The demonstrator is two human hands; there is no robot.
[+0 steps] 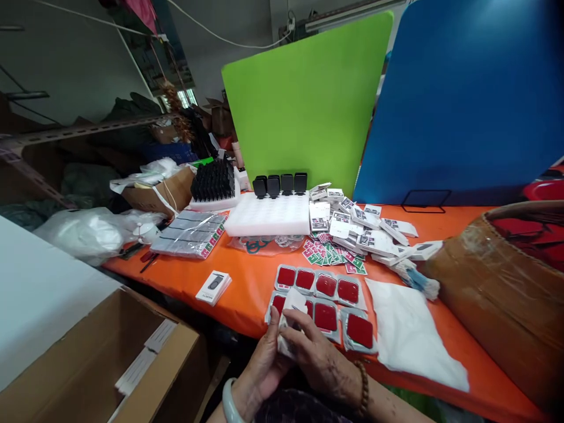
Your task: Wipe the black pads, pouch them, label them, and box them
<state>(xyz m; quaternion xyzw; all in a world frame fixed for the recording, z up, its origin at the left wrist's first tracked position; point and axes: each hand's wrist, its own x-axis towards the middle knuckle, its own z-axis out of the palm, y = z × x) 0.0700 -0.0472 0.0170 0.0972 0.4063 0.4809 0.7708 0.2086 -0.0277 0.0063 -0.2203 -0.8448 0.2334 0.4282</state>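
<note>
Between my two hands, just over the table's front edge, is a small white box (294,299) with what looks like its flap standing up. My left hand (263,361) grips it from the left with the thumb along its side. My right hand (318,351) has its fingers bent over the box's near face and hides much of it. Close beyond my hands lie two rows of silvery packets with dark red square pads (326,286). One pad (360,331) is right of my right hand. A small stack of printed white boxes or leaflets (214,287) lies to the left.
Printed white boxes (374,238) pile up at the right rear beside scattered red and green cards (328,252). Black items stand in white foam (268,214). A white cloth or foam sheet (412,335), a brown basket-like container (493,294) and an open carton (176,364) flank the orange table (247,264).
</note>
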